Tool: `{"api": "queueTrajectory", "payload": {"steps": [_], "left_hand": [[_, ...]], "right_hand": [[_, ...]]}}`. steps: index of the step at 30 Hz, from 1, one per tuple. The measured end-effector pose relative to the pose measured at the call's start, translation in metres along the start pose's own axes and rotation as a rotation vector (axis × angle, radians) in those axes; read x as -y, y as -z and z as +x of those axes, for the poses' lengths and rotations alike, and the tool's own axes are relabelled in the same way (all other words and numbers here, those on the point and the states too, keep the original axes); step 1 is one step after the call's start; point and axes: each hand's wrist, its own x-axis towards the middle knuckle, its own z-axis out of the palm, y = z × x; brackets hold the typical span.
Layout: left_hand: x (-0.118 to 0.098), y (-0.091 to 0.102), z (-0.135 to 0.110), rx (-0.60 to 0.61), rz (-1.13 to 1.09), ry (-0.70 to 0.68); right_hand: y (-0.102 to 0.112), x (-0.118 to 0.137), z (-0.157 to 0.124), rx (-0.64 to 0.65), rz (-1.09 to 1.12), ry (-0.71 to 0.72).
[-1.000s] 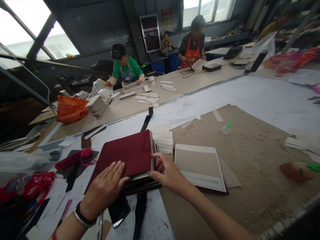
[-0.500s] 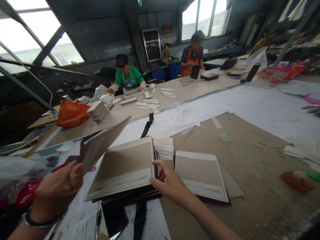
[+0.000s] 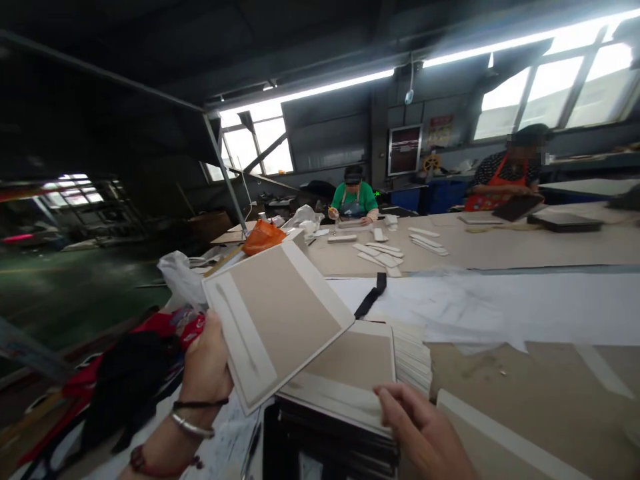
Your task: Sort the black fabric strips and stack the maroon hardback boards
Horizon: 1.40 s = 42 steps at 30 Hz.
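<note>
My left hand (image 3: 205,370) grips a flat cover board (image 3: 275,320) by its near edge and holds it tilted up above the table, its beige inner side with a white border facing me. Below it lies a stack of similar covers (image 3: 345,380), the top one beige side up. My right hand (image 3: 425,433) rests at the stack's near right corner with its fingers curled; whether it pinches the top cover is unclear. A pile of white card strips (image 3: 413,353) sits just behind the stack.
Another board (image 3: 500,443) lies to the right on the brown table (image 3: 525,373). White paper sheets (image 3: 475,303) and a black strap (image 3: 371,298) lie beyond. Two people work at the far table, near an orange bag (image 3: 264,237). Red and black items (image 3: 125,380) sit at left.
My left hand lifted the top dark-red cover off the stack, turned it over and raised it to the left. The view swung up and left. My right hand stayed at the stack's corner.
</note>
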Motion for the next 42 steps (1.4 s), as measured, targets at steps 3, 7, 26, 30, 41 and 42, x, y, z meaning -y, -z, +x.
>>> {"api": "queueTrajectory", "payload": {"steps": [3,7,26,30,41,42], "left_hand": [[0.021,-0.010,-0.036,0.119,-0.074,0.167],[0.040,-0.009,-0.068,0.378,-0.158,0.320],[0.111,0.055,-0.044,0.706,1.053,-1.263],[0.116,0.059,-0.043,0.611,0.892,-1.306],[0.117,0.074,-0.035,0.574,0.819,-1.374],[0.118,0.077,-0.037,0.537,0.803,-1.353]], "right_hand": [[-0.033,0.018,0.003,0.182,0.209,-0.046],[-0.040,0.024,0.016,0.130,0.525,-0.198],[0.021,0.011,0.075,0.266,0.414,-0.471],[0.014,0.010,0.083,0.336,0.250,-0.505],[0.017,0.007,0.087,0.301,-0.249,-0.393],[0.018,0.007,0.088,0.314,-0.300,-0.392]]}}
